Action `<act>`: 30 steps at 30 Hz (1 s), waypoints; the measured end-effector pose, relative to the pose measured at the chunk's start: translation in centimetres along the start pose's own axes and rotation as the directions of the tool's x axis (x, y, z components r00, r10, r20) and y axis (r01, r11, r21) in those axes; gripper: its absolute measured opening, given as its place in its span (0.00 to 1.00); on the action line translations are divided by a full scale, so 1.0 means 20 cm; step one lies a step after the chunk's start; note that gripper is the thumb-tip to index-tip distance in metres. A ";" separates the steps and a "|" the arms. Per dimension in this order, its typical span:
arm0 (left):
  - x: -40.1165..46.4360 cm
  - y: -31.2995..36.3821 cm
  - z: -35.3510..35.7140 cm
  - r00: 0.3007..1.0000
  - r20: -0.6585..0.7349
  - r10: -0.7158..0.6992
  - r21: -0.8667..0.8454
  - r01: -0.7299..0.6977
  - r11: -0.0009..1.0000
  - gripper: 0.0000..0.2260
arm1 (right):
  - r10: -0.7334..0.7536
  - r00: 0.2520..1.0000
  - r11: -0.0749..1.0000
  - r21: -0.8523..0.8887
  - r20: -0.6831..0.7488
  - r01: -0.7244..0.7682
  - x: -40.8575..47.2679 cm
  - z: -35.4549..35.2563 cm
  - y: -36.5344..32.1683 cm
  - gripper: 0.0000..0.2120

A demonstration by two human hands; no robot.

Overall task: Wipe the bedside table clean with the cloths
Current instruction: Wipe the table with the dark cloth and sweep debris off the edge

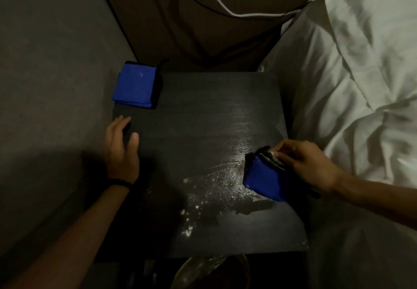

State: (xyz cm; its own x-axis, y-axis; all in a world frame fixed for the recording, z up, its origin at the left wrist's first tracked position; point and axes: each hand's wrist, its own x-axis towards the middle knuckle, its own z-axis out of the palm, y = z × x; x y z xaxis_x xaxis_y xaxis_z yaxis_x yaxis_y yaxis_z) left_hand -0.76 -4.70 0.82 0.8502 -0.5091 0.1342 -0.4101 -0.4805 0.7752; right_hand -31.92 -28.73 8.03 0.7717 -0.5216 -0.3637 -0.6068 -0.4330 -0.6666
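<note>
Right hand (309, 166) pinches blue cloth (264, 179) on table (203, 130).

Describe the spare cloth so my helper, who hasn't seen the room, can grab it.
Find the dark bedside table beside the bed. At its far left corner, by the wall, lies a folded blue cloth with black edging. Nobody touches it, unlike the other blue cloth, held by the right hand.

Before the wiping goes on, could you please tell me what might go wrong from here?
1. The right hand pinches the blue cloth by its edge near the bedside table's right side; a stroke could smear the white crumbs or push them off the front edge.
2. The white bedding lies close beside, so residue could reach it.
</note>
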 end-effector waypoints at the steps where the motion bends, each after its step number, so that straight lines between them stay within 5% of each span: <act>1: -0.01 0.00 0.00 0.999 0.022 0.034 0.016 -0.034 0.999 0.26 | -0.142 0.989 0.986 -0.095 -0.049 0.137 -0.02 -0.01 -0.02 0.05; 3: -0.01 0.00 0.00 0.998 0.034 0.055 0.032 -0.056 0.998 0.28 | -0.425 0.905 0.862 -0.315 -0.021 0.398 -0.05 -0.03 -0.08 0.07; 6: 0.00 -0.01 0.00 0.998 0.041 0.055 0.034 -0.056 0.998 0.29 | -0.614 0.770 0.594 -0.540 0.175 0.596 -0.10 -0.09 -0.16 0.15; 13: 0.01 -0.02 0.00 0.998 0.037 0.059 0.022 -0.059 0.998 0.29 | -0.678 0.715 0.527 -0.564 0.171 0.635 -0.18 -0.14 -0.21 0.18; 18: 0.01 -0.02 -0.01 0.998 0.025 0.057 -0.019 -0.057 0.998 0.29 | -0.526 0.835 0.721 -0.436 0.162 0.539 -0.20 -0.10 -0.19 0.12; 24: 0.01 -0.02 -0.01 0.997 0.023 0.078 -0.020 -0.078 0.997 0.27 | -0.438 0.886 0.847 -0.259 0.154 0.464 -0.13 -0.03 -0.12 0.03; 27: 0.00 -0.02 -0.01 0.998 0.020 0.065 -0.031 -0.064 0.997 0.27 | -0.281 0.906 0.954 -0.010 0.317 0.299 -0.05 -0.05 -0.11 0.07; 30: 0.00 -0.01 -0.01 0.998 0.029 0.054 -0.033 -0.053 0.998 0.28 | -0.245 0.847 0.940 -0.097 0.472 0.326 0.00 -0.07 -0.13 0.07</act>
State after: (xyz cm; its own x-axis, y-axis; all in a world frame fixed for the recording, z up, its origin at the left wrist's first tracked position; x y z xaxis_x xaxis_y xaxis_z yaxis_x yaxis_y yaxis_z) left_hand -0.62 -4.46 0.69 0.8170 -0.5546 0.1579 -0.4432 -0.4287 0.7872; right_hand -30.63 -28.66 10.70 0.8920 0.0114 -0.4519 -0.3375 -0.6483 -0.6825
